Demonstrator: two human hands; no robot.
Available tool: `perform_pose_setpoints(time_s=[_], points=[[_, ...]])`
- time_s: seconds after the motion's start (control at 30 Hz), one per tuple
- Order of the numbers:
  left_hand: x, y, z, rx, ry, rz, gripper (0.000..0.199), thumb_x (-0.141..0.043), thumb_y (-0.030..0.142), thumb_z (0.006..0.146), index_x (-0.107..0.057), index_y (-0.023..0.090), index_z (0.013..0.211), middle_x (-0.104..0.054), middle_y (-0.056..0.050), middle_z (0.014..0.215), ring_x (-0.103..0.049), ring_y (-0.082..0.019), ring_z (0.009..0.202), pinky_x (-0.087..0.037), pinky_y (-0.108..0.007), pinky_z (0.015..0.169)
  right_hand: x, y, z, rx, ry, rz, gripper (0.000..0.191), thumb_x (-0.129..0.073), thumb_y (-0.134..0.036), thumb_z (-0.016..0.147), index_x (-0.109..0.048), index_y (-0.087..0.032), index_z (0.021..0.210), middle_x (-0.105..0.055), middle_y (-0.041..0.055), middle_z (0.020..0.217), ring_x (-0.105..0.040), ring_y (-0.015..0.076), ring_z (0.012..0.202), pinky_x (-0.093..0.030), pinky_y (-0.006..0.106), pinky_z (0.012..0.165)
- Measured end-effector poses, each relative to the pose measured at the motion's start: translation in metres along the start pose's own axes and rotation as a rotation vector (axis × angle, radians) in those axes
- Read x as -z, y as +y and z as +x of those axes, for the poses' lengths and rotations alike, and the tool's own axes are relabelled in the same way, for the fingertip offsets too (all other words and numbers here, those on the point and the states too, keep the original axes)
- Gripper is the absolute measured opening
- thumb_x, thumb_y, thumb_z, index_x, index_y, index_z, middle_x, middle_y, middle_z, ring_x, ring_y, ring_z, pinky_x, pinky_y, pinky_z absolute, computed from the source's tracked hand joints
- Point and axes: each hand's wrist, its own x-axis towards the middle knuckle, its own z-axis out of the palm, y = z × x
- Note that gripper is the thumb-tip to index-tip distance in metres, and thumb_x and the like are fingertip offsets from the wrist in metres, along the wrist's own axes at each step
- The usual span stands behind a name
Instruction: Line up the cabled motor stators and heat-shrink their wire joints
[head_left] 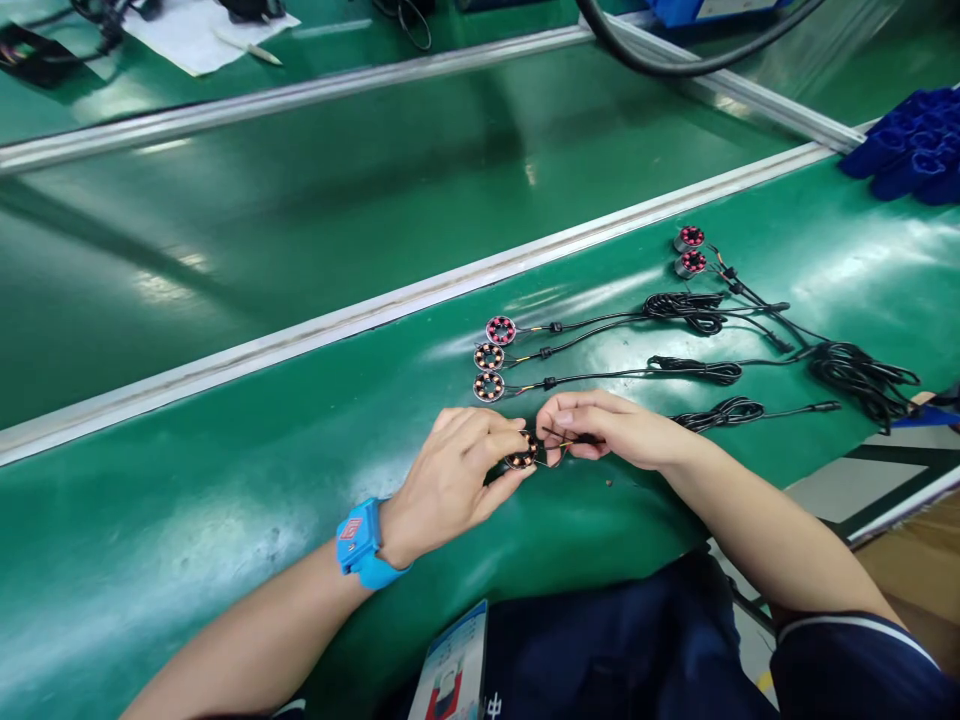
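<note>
Between the thumb and fingers of my left hand [457, 470] is a motor stator [520, 455], a small ring with copper windings. A blue band is strapped round that wrist. My right hand [592, 425] pinches the thin wires [564, 444] at the stator's right side; the exact fingertip contact is partly hidden. From beneath the right hand a black coiled cable [724, 412] runs out to the right. Just beyond my hands lie three more stators in a column, the nearest with copper coils [489, 386] and the farthest with pink ones [501, 331], each wired to a black cable.
Two taller pink-wound stators [690, 264] rest farther back, near a thick cable bundle [862, 378]. Blue tube-like parts [915, 150] are heaped at the right edge. A metal rail [420, 297] crosses the green bench [187, 520]. Paper [199, 35] and a pen lie beyond.
</note>
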Motion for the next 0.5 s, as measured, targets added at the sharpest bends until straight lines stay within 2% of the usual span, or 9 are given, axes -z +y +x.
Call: perform_pose_setpoints(time_s=[0.07,0.17,0.27,0.33,0.4,0.5], points=[[0.002,0.000,0.001,-0.002,-0.095,0.044,0.007,-0.058,0.030,0.101,-0.059,0.023,0.101,-0.068,-0.005,0.106,-0.064,-0.021,0.105,-0.045,-0.039,0.090,0.001,-0.001,-0.004,0.015,0.005,-0.109,0.030,-0.051,-0.033,0.095,-0.061,-0.013,0.114,-0.070,0.0057,0.086,-0.049,0.0081,0.058,-0.040,0.021,0.055],[0.006,-0.002,0.001,0.018,-0.242,0.097,0.014,-0.059,0.033,0.100,-0.060,0.021,0.092,-0.066,-0.006,0.105,-0.061,-0.024,0.110,-0.043,-0.041,0.093,0.004,-0.002,-0.009,0.091,-0.026,-0.361,0.047,-0.050,-0.025,0.095,-0.046,-0.016,0.141,-0.073,0.0061,0.100,-0.063,0.0130,0.082,-0.050,0.026,0.076],[0.013,-0.004,0.002,0.015,-0.331,0.107,0.021,-0.064,0.041,0.097,-0.061,0.020,0.094,-0.065,-0.006,0.107,-0.060,-0.024,0.106,-0.043,-0.040,0.089,0.005,-0.004,-0.015,0.186,-0.104,-0.629,0.058,-0.050,-0.019,0.094,-0.038,-0.021,0.151,-0.070,0.0055,0.118,-0.065,0.0152,0.102,-0.051,0.030,0.091],[0.017,-0.005,0.003,0.033,-0.326,0.061,0.031,-0.063,0.051,0.096,-0.061,0.021,0.095,-0.064,-0.005,0.108,-0.060,-0.023,0.102,-0.044,-0.038,0.086,0.007,-0.008,-0.020,0.238,-0.080,-0.747,0.059,-0.051,-0.018,0.095,-0.039,-0.024,0.152,-0.067,0.0047,0.127,-0.064,0.0165,0.111,-0.050,0.032,0.098],[0.019,-0.009,0.004,0.085,-0.240,0.041,0.033,-0.060,0.053,0.097,-0.061,0.020,0.099,-0.063,-0.006,0.109,-0.059,-0.023,0.101,-0.045,-0.038,0.087,0.013,-0.013,-0.030,0.309,0.079,-0.865,0.053,-0.052,-0.021,0.095,-0.047,-0.027,0.147,-0.063,0.0043,0.133,-0.061,0.0190,0.121,-0.048,0.035,0.104],[0.018,-0.020,0.004,0.165,-0.056,0.156,0.027,-0.056,0.044,0.101,-0.061,0.021,0.114,-0.059,-0.009,0.114,-0.058,-0.025,0.106,-0.047,-0.039,0.091,0.037,-0.019,-0.053,0.343,0.444,-1.139,0.043,-0.056,-0.028,0.095,-0.056,-0.026,0.139,-0.061,0.0055,0.135,-0.057,0.0251,0.125,-0.047,0.042,0.107]])
